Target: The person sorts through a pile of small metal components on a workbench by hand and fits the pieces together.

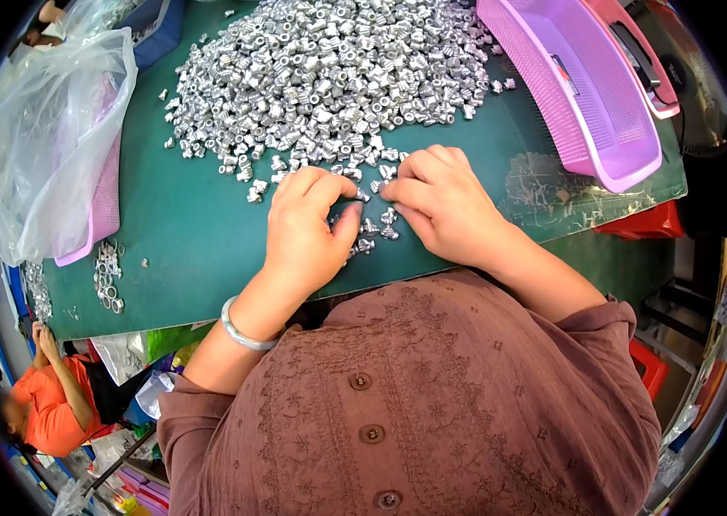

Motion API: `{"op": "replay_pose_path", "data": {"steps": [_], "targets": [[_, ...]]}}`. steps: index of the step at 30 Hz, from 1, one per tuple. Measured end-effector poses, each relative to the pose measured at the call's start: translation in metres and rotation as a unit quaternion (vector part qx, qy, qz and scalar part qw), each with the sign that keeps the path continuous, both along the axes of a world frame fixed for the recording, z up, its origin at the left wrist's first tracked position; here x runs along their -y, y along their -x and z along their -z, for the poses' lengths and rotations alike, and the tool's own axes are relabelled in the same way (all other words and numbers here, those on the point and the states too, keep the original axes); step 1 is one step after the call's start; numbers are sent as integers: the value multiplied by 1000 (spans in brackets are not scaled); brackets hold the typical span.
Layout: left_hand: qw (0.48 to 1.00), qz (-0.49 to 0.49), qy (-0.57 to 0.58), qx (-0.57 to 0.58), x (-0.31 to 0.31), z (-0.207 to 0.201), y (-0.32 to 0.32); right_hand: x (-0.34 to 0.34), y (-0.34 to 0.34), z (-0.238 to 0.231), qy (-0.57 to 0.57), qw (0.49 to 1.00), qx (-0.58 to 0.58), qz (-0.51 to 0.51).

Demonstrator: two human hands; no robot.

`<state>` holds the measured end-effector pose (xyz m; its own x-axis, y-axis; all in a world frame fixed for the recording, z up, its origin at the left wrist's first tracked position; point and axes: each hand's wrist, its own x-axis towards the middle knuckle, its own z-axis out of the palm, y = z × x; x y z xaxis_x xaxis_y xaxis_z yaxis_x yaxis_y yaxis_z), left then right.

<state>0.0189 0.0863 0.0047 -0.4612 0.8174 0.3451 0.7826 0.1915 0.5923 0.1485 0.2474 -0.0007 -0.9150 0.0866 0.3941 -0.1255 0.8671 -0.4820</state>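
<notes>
A big heap of small silver metal fittings point(320, 77) is spread over the green tabletop. At its near edge my left hand point(308, 225) pinches one small metal fitting point(363, 196) between thumb and fingertips. Close by on the right, my right hand point(445, 205) has its fingers curled, the tips closed at another small fitting point(376, 186). Several loose fittings point(388, 225) lie between my two hands, some partly hidden by my left thumb.
A purple basket point(591, 95) stands at the right, beside a pink one point(660, 99). To the left, a clear plastic bag point(58, 146) drapes over another purple basket point(104, 202). Metal rings point(107, 279) lie near the table's left front. A person in orange point(58, 404) sits at lower left.
</notes>
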Motion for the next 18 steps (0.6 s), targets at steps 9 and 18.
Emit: {"op": "replay_pose_path", "data": {"steps": [9,18], "targets": [[999,-14,17,41,1,-6,0,0,3,1,44,999,-10,16],[999,31,33,10,7,-6,1,-3,-5,1,67,997,8,-44]]}}
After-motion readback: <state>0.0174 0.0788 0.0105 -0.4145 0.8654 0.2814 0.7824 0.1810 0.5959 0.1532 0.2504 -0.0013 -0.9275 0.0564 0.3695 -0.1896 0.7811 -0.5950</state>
